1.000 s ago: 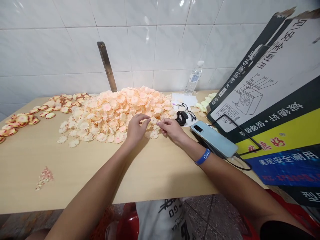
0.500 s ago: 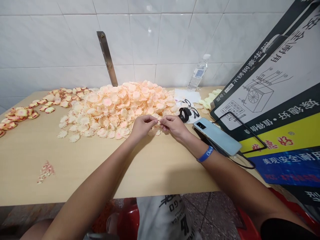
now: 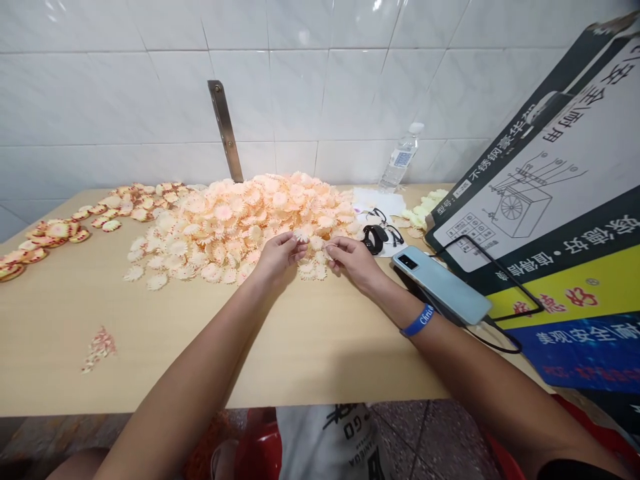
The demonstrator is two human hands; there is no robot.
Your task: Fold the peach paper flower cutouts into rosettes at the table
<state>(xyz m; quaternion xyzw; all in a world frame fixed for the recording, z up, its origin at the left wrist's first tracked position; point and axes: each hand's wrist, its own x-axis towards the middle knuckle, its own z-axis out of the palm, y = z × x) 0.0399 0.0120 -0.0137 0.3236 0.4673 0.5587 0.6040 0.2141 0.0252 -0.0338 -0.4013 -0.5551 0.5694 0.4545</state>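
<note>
My left hand [image 3: 281, 258] is closed, thumb against fingers, with a pale flower-shaped piece [image 3: 302, 236] at its fingertips. A short distance to the right, my right hand [image 3: 351, 260] is pinched; whatever may be between its fingertips is too small to make out. Both hands are over the front edge of a large heap of peach and cream flower-shaped pieces [image 3: 240, 217] with jagged rims. A few loose pieces [image 3: 313, 268] lie on the table between the hands.
Red-edged flower pieces [image 3: 55, 230] lie at the left, small scraps [image 3: 100, 348] nearer the front. At the right are a phone [image 3: 445, 283] with a cable, glasses [image 3: 393, 230], a black watch-like item [image 3: 374, 239], a bottle [image 3: 400, 160] and a large printed box [image 3: 525, 200].
My hands have moved apart from touching fingertips. The flower-shaped piece at my left fingertips shows more clearly. The whole view has shifted slightly.
</note>
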